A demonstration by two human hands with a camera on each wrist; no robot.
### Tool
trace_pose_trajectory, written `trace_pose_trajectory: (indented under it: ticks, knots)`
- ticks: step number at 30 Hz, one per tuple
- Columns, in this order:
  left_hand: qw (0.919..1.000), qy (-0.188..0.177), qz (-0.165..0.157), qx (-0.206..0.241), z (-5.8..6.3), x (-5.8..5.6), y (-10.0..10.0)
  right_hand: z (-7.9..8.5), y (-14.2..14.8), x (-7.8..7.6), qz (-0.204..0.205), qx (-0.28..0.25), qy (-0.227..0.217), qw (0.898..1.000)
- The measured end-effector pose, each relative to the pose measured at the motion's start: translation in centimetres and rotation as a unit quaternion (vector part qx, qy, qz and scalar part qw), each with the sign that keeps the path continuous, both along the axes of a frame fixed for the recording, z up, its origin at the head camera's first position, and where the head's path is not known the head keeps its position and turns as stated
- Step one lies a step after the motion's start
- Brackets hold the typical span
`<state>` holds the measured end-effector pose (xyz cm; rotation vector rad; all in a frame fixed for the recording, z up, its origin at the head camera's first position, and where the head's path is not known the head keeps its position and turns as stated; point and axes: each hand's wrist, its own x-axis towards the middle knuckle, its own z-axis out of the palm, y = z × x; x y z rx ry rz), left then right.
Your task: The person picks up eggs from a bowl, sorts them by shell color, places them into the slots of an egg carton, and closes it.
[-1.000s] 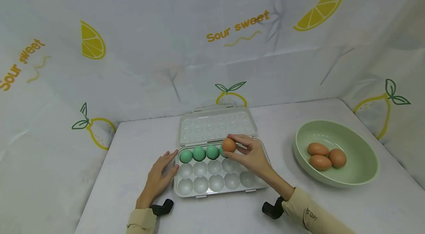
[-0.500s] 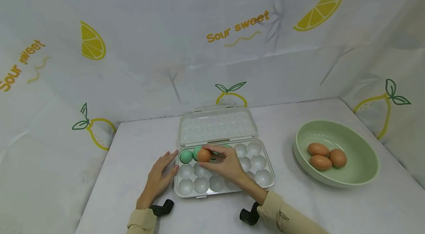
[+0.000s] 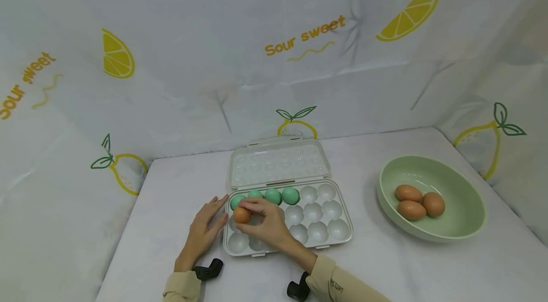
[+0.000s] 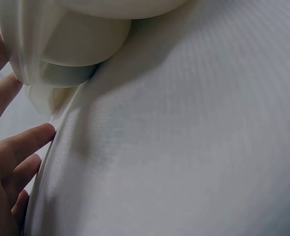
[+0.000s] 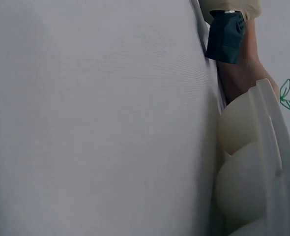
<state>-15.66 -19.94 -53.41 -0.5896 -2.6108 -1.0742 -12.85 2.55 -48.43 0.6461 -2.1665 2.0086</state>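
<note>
Between thumb and fingers, my right hand (image 3: 269, 223) pinches a brown egg (image 3: 242, 215) over the left end of the middle row of the egg box (image 3: 313, 212). Several green eggs (image 3: 290, 196) fill the left part of its back row; the right hand partly covers those at the left. My left hand (image 3: 204, 228) rests at the box's left edge, fingers loosely extended. In the left wrist view, some fingers (image 4: 2, 98) touch the rim of the box (image 4: 86, 42). The right wrist view shows only the cups' undersides (image 5: 243, 182), with the right hand's hold out of sight.
The clear lid (image 3: 280, 164) lies folded back behind the box. To the right stands a green bowl (image 3: 464, 202) with 3 brown eggs (image 3: 412, 209) in it. A printed cloth (image 3: 180, 78) hangs behind the white table (image 3: 376, 268).
My right hand has carried the brown egg leftward from above the fourth green egg, then forward to the middle row's left end. The left hand has stayed at the box's edge.
</note>
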Motion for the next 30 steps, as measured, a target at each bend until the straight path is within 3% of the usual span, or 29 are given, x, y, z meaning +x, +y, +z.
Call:
trace_pose_trajectory:
  ticks: [14,21,30]
  knots:
    - [1.0,-0.006,-0.001,0.003,0.16,0.04,0.09,-0.26,-0.6,0.2,-0.004,0.034,-0.046,0.998]
    - [1.0,-0.005,-0.002,0.003,0.0,-0.01,0.13,-0.47,-0.54,0.09,-0.023,0.091,-0.027,0.995]
    - [1.0,-0.005,0.001,0.004,-0.07,0.01,0.04,-0.8,-1.02,0.0,-0.031,0.176,0.026,0.984]
